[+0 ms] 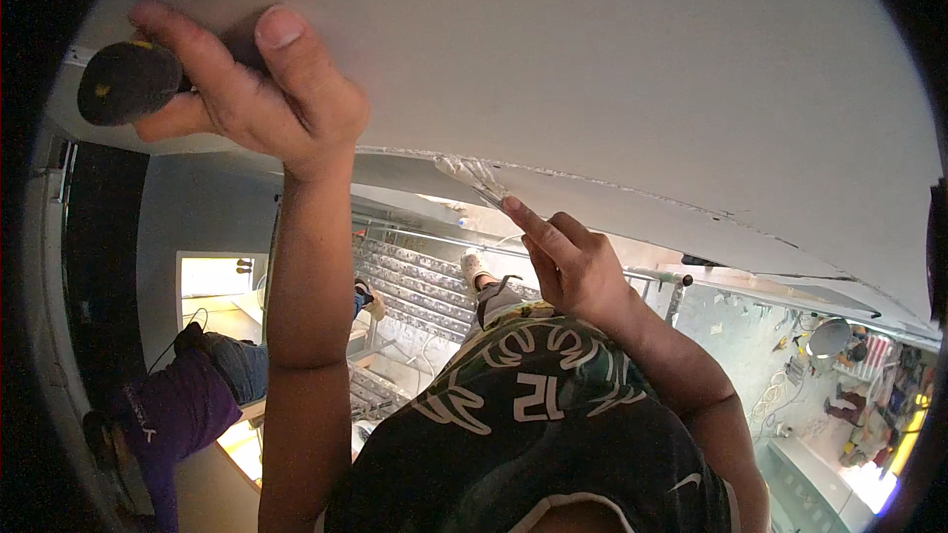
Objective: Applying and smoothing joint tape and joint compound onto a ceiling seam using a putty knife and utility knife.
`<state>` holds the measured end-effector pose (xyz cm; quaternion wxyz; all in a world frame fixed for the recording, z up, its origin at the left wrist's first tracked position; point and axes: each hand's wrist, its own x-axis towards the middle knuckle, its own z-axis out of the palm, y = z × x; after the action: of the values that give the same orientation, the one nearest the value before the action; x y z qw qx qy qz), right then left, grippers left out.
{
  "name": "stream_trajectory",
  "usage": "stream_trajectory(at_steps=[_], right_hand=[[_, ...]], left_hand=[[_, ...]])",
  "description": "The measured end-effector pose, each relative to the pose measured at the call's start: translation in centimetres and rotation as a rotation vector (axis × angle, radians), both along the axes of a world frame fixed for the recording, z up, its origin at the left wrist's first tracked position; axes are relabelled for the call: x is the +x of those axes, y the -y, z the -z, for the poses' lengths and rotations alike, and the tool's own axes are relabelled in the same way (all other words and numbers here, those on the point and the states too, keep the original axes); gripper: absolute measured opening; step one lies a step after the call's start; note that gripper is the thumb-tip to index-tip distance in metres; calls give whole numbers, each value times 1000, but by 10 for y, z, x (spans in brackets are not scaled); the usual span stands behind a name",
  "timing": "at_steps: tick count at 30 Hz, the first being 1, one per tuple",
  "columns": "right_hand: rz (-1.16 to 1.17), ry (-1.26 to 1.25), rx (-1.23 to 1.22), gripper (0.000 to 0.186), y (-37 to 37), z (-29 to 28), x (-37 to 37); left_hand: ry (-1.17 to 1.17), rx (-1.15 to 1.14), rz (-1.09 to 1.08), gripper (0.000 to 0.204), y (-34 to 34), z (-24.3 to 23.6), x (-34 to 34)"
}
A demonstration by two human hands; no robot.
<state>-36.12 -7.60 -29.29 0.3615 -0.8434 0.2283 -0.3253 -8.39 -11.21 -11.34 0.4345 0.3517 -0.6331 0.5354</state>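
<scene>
At the upper left, my left hand is raised close to the pale ceiling. Its fingers are closed round a tool with a rounded black handle that has small yellow marks; the rest of that tool is hidden behind the hand. My right hand, nearer the middle, grips a putty knife with the index finger stretched along it. White putty coats the far end of the knife, beside the ceiling's rough edge. The knife's handle is covered by my fingers.
Slatted metal scaffold boards and a rail lie below me, with my foot in a pale clog on them. A person in a purple top is bent over at the lower left. Tools and bags lie on the floor at far right.
</scene>
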Motion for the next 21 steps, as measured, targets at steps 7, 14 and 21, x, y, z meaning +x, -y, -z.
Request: stream_trajectory(at_steps=[7,14,21], right_hand=[[24,127,-54,59,7,-9,8],[31,134,-94,58,9,-9,15],[82,-6,-166,62,4,-3,19]], left_hand=[[-104,-109,1,77,5,2,-15],[-213,-4,-220,80,-12,3,-19],[-182,-49,-108,81,-2,1,-17]])
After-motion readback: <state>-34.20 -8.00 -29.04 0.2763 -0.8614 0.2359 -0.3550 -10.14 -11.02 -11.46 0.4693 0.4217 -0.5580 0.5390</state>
